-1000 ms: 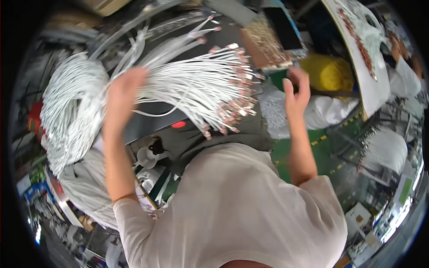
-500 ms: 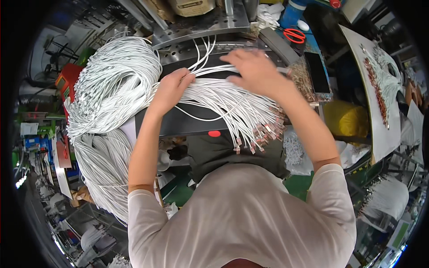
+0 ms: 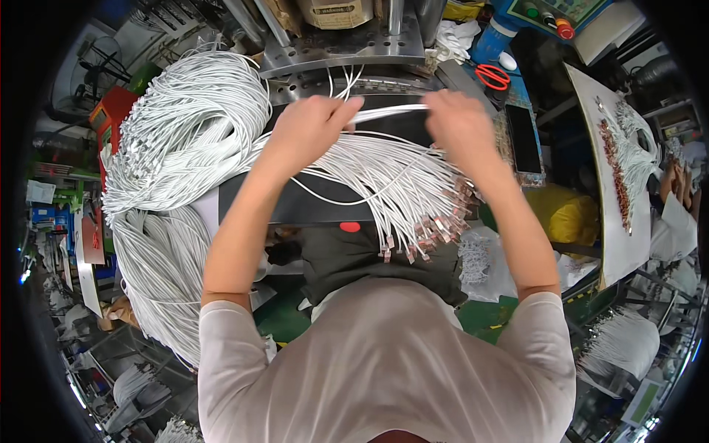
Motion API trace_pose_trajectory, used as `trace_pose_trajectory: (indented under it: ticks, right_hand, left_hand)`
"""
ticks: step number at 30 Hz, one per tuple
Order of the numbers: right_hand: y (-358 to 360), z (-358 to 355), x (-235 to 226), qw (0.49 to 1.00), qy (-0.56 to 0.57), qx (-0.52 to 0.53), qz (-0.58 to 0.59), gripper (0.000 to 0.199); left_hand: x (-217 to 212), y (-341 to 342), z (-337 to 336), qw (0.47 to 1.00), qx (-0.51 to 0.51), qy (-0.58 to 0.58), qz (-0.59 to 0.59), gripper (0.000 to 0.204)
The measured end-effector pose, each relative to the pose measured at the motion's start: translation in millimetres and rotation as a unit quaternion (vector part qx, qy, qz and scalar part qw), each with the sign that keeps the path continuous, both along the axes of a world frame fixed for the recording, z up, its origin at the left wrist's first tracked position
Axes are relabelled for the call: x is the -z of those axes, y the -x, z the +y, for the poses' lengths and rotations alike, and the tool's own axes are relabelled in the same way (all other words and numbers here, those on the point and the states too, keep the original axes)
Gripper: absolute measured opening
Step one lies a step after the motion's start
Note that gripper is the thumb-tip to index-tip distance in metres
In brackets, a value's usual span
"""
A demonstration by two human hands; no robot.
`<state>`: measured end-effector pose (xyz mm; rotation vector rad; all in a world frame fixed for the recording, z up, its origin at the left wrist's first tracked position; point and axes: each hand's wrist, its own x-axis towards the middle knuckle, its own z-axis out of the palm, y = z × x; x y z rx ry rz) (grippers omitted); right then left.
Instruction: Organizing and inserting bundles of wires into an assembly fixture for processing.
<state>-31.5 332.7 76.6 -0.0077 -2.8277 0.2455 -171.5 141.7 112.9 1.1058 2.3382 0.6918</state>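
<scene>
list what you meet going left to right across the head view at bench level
red box → big bundle of white cables → left hand → right hand → black phone → white board with cables

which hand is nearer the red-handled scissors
Right. The right hand grips the white cables just below-left of the scissors; the left hand is farther left along the cables.

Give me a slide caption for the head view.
Both hands, left hand and right hand, stretch white cables above a black tray.
</scene>
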Motion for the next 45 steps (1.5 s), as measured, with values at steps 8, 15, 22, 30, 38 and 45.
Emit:
trace_pose_trajectory:
  ticks: [8, 15, 22, 30, 38, 45]
  right_hand:
    - [-11, 11, 37, 0.987, -0.002, -0.153, 0.059, 0.027]
    - [-2, 4, 54, 0.994, 0.076, -0.032, 0.069, 0.057]
    - [8, 35, 41, 0.905, 0.423, 0.042, 0.001, 0.049]
    - [13, 0, 50, 0.727, 0.653, -0.121, -0.172, 0.044]
    - [8, 35, 41, 0.952, 0.25, 0.018, -0.175, 0.036]
    - [65, 54, 62, 0.997, -0.045, 0.009, 0.063, 0.04]
  left_hand:
    - [78, -39, -9, 0.809, 0.063, -0.109, -0.574, 0.038]
    - [68, -39, -6, 0.804, -0.037, -0.121, -0.581, 0.035]
    - [73, -35, -6, 0.798, -0.012, -0.16, -0.581, 0.029]
    - [81, -41, 10, 0.82, 0.009, -0.146, -0.553, 0.03]
    - [79, 13, 38, 0.781, -0.141, -0.241, -0.559, 0.034]
    - [104, 36, 59, 0.743, -0.203, -0.281, -0.573, 0.031]
